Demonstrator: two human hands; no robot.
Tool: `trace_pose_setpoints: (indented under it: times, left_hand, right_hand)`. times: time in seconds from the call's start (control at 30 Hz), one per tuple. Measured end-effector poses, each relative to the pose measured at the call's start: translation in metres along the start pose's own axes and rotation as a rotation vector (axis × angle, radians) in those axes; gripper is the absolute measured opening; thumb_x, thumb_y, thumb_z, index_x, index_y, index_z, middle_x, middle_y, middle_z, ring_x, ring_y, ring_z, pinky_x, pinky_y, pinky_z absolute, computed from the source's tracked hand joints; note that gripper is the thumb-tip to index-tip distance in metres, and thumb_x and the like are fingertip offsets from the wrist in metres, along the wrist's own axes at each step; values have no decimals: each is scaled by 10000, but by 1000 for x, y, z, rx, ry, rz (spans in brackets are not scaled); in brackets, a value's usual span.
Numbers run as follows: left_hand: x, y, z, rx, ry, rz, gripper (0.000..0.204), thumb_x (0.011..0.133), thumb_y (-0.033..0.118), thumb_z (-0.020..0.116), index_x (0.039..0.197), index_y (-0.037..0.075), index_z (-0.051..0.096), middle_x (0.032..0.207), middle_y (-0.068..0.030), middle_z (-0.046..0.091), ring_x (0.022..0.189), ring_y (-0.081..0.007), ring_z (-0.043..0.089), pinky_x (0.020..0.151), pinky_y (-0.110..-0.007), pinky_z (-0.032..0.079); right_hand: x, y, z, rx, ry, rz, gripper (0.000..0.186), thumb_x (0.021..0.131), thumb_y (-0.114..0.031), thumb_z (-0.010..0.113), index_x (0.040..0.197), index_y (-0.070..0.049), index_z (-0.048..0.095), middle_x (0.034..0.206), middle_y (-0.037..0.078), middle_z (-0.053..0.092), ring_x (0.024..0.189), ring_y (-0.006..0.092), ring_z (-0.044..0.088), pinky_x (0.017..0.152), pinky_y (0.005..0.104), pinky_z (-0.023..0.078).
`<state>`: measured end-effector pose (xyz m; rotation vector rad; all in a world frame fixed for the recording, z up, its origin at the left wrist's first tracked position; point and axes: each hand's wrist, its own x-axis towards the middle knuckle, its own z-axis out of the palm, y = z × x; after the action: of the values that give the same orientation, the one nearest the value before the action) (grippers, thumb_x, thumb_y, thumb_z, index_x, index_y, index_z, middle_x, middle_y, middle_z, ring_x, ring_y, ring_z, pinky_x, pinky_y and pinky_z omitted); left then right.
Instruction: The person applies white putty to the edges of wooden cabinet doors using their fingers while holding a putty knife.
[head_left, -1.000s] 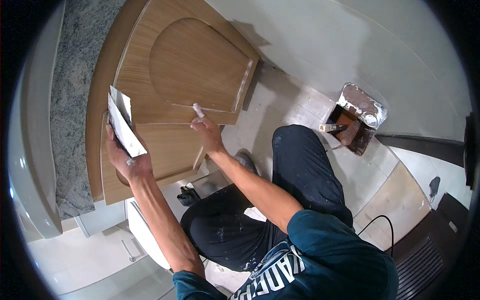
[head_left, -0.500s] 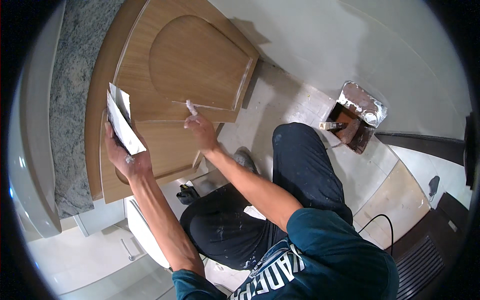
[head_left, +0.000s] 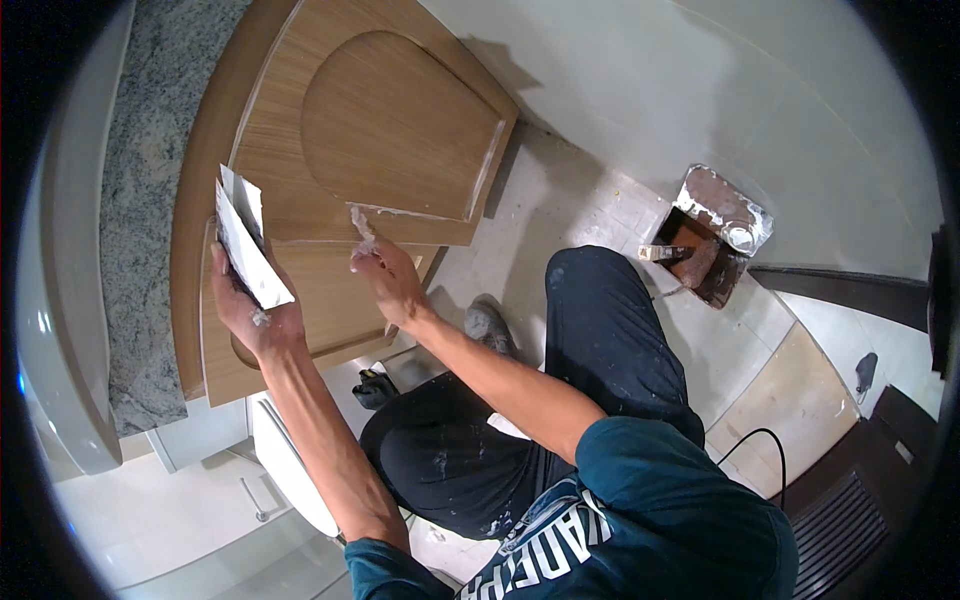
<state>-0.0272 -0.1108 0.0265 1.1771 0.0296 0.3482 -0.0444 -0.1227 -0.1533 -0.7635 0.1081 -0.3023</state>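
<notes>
My left hand (head_left: 256,315) grips a folded piece of white card or stiff paper (head_left: 249,248), with a whitish smear near the wrist. My right hand (head_left: 390,283) has its index finger stretched out and coated in white paste, the other fingers curled with nothing seen in them. That fingertip touches or nearly touches the wooden cabinet door (head_left: 400,120), at the left end of a white line of filler (head_left: 425,213) along its lower edge. A second wooden door (head_left: 330,325) lies just below, partly behind my hands.
On the right, an open rectangular can (head_left: 715,285), reddish-brown inside, holds a brush (head_left: 665,252) across its rim; its smeared lid (head_left: 725,205) lies beside it. A granite countertop (head_left: 165,180) runs along the left. A black cable (head_left: 770,433) curves at lower right.
My right hand has moved left along the door's lower edge, its coated fingertip now at the filler line's left end. My left hand and the folded card have barely shifted.
</notes>
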Motion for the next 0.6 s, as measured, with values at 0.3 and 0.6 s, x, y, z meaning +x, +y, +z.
trace_pose_setpoints:
  times: [0.3,0.6]
  left_hand:
    - [-2,-3,4,8,-19,-14,204,999,147,440,1008,-4,578,748,-36,552,573,-90,420,525,-233,368]
    - [1,-3,-1,-14,-46,-22,230,1001,154,433,1066,-14,576,863,-67,607,638,-109,457,553,-240,382]
  right_hand:
    - [16,13,-6,-34,-75,50,566,897,-185,503,1442,-89,382,804,8,571,806,117,532,795,269,421]
    - [18,-6,-8,76,-55,91,703,900,-198,461,1522,-81,153,803,50,542,771,142,502,773,284,423]
